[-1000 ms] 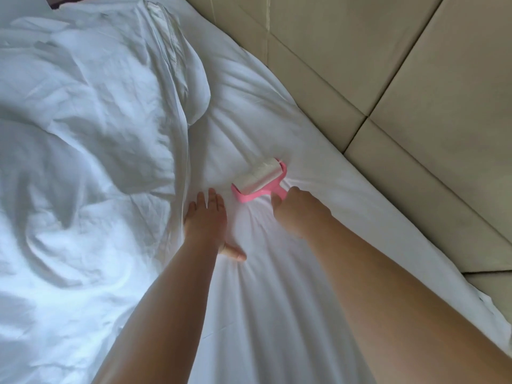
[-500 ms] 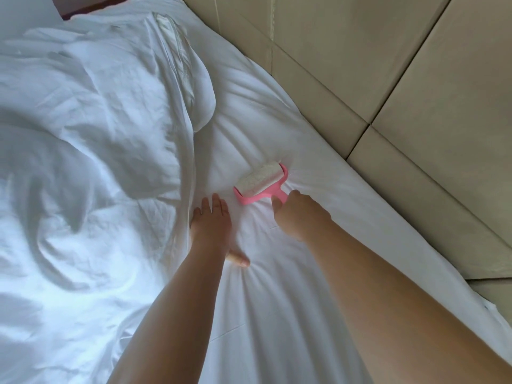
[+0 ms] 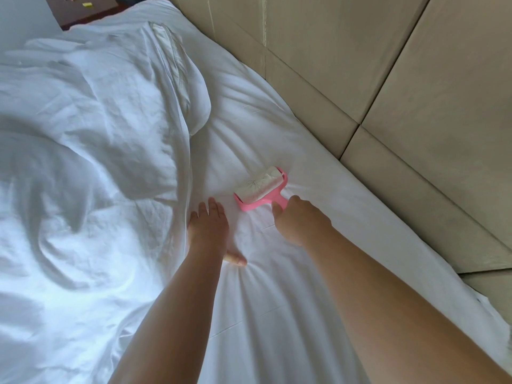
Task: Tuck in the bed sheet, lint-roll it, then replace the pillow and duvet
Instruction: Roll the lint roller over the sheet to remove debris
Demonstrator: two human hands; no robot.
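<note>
Rolling is the step I judge to be in hand: the pink plastic lint roller with its white sticky drum (image 3: 260,187) lies flat on the white cotton bed sheet (image 3: 291,286) at the middle of the frame, a few dark hairs caught on the drum. My right hand (image 3: 300,221) has its fingers curled round the roller's short pink handle, thumb along the near side. I expect the roller to be light and stiff, its paper tacky, so it wants holding by the handle only, with even downward pressure or it may drag the cloth into folds. The sheet looks thin, soft and ready to creep; shallow creases fan out from under my left hand (image 3: 209,227), which lies just left of the roller, fingers straight and together, thumb spread toward the lower middle, palm pressed flat to pin the fabric taut. The two hands are near each other but apart.

Left of that hand, filling the left half of the frame, the rumpled white duvet (image 3: 83,189) is heaped, puffy and deeply wrinkled, its edge touching the sheet beside my fingers. It should be bulky yet light, best taken by its hem. Along the right side runs the beige padded headboard panelling (image 3: 415,92), smooth with dark seams. A dark wooden surface (image 3: 83,9) shows in the upper left corner.
</note>
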